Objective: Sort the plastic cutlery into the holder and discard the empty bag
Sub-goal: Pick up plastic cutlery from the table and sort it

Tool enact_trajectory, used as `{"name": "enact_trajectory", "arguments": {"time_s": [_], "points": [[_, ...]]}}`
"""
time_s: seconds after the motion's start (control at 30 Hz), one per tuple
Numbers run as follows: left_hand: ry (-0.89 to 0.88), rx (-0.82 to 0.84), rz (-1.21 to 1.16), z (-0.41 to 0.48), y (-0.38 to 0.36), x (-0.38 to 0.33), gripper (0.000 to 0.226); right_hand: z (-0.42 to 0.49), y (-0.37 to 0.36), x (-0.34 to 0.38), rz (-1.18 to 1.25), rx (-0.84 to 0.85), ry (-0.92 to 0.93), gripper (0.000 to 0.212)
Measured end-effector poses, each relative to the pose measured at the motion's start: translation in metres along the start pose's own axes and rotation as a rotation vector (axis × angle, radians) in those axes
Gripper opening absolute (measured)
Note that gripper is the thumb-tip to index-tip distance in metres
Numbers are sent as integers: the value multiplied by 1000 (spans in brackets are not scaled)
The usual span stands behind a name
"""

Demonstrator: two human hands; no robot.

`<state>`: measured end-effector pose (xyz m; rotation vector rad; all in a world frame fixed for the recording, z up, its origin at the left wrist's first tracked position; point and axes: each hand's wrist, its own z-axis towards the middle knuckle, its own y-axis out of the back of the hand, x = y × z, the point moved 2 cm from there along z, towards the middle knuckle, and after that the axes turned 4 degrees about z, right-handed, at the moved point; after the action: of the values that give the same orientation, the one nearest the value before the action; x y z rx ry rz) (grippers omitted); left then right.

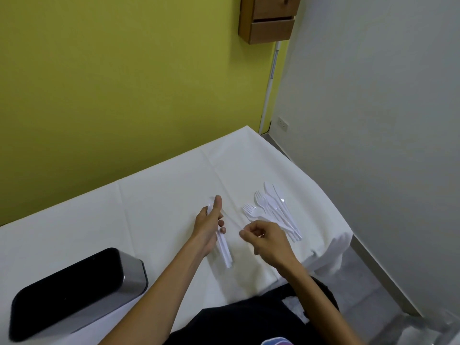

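My left hand (210, 225) grips a bundle of white plastic cutlery (224, 250) in the middle of the white table (154, 195); the handles stick out toward me. A thin clear bag film (231, 219) stretches from that bundle to my right hand (263, 241), whose fingertips pinch it. Beside and beyond my right hand lies a loose pile of white forks, spoons and knives (272, 210) on the cloth. The holder is not in view.
A steel bin with a black lid (74, 290) stands at the table's near left. The table's right edge (333, 220) drops off beside the cutlery pile. A green wall runs behind, with a wooden box (270, 18) mounted on it.
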<state>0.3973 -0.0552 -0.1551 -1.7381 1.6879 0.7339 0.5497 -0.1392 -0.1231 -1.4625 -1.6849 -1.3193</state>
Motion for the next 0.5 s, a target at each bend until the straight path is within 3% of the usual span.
{"name": "enact_trajectory", "arguments": {"time_s": [0.1, 0.23, 0.3, 0.4, 0.5], "points": [[-21, 5, -100, 0, -2, -8, 32, -10, -9, 2, -31, 134, -41, 17], [-129, -34, -318, -12, -1, -23, 6, -13, -16, 0, 59, -41, -87, 19], [-221, -97, -335, -17, 2, -31, 11, -10, -25, 4, 280, -85, -194, 34], [-341, -174, -339, -38, 12, -44, 30, 0, -57, 25, 714, 39, -375, 51], [-416, -255, -382, -65, 36, -60, 41, 3, -94, 53, 831, 149, -416, 61]]}}
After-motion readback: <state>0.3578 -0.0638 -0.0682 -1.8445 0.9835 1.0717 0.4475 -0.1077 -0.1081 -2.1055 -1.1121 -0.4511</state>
